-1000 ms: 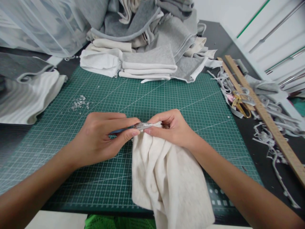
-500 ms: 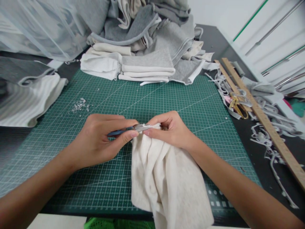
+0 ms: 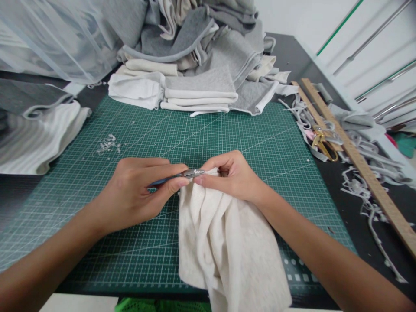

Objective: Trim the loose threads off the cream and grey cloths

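My left hand (image 3: 143, 186) is closed round a pair of thread snips (image 3: 190, 173) with a blue handle, thumb and forefinger pressed on it. Its metal blades point right and lie against the gathered top edge of a cream knit cloth (image 3: 240, 247). That edge is pinched between the thumb and fingers of my right hand (image 3: 232, 175), close to the blade tips. Below, the cloth hangs in loose folds over the front edge of the green cutting mat (image 3: 156, 255). A bit of white thread or lint shows at the blades.
Folded grey and white cloths (image 3: 199, 89) are heaped at the back. Striped cloth (image 3: 42, 138) lies left, near white lint scraps (image 3: 108, 144). Gold-handled scissors (image 3: 325, 147), fabric offcuts (image 3: 357, 186) and a long wooden ruler (image 3: 360, 167) lie right. A clear plastic bag (image 3: 65, 39) stands back left.
The snips' blades look closer together and tilt slightly differently at the cloth's edge. Both hands hold almost the same position, and the cloth has barely moved.
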Available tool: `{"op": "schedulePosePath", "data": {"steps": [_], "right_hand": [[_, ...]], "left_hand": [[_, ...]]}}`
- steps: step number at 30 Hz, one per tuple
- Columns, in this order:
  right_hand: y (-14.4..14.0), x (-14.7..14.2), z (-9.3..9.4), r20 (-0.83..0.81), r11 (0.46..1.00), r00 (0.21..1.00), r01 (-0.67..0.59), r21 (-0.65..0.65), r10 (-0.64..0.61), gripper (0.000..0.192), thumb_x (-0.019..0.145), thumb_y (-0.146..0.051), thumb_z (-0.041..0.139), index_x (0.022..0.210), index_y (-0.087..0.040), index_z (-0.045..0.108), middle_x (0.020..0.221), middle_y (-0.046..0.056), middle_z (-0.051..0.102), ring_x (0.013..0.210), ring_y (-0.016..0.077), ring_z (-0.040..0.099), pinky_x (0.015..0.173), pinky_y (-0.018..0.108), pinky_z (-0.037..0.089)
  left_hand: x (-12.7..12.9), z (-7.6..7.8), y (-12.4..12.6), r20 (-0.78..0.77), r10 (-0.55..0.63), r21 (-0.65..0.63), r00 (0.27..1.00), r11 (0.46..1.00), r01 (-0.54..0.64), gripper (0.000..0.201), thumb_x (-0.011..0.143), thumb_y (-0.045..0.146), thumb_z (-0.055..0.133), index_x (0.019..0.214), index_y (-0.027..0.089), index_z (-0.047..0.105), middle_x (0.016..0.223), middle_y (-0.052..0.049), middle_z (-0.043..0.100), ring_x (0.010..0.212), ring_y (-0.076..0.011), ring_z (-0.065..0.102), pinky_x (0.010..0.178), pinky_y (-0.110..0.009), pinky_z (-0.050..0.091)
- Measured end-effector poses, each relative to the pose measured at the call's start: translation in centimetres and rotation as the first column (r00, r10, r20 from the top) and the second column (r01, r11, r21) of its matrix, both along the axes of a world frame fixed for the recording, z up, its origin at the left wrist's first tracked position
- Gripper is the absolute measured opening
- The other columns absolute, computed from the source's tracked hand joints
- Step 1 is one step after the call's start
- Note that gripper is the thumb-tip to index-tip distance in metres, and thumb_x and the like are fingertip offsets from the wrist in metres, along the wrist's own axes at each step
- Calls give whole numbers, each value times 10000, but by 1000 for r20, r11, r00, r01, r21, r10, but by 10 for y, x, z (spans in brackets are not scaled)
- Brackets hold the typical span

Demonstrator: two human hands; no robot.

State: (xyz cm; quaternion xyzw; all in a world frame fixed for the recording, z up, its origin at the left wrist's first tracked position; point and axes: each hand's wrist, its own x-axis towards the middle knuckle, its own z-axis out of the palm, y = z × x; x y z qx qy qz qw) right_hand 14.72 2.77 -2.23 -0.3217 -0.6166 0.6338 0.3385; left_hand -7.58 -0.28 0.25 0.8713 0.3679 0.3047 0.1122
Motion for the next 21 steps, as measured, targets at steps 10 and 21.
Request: {"op": "schedulePosePath", "data": {"steps": [10, 21], "right_hand": [[0, -1, -1, 12, 1000, 1000, 0, 14, 0, 266, 692, -367, 831, 770, -121, 767, 616, 10, 650, 515, 76, 478, 443, 200, 324], [3, 0, 0, 46, 1000, 999, -16, 2, 16, 249, 709, -355, 807, 749, -115, 754, 600, 3, 638, 526, 79, 490, 472, 209, 337]], "left_hand": [[2, 3, -2, 23, 25, -75, 999, 997, -23, 141, 888, 246, 651, 998, 196, 723, 782, -17, 740, 586, -110, 646, 498, -211, 464], [2, 3, -2, -28, 24, -37, 999, 999, -25, 177, 889, 250, 649, 1045, 194, 711, 803, -21, 736, 599, -111, 642, 515, -227, 460]]}}
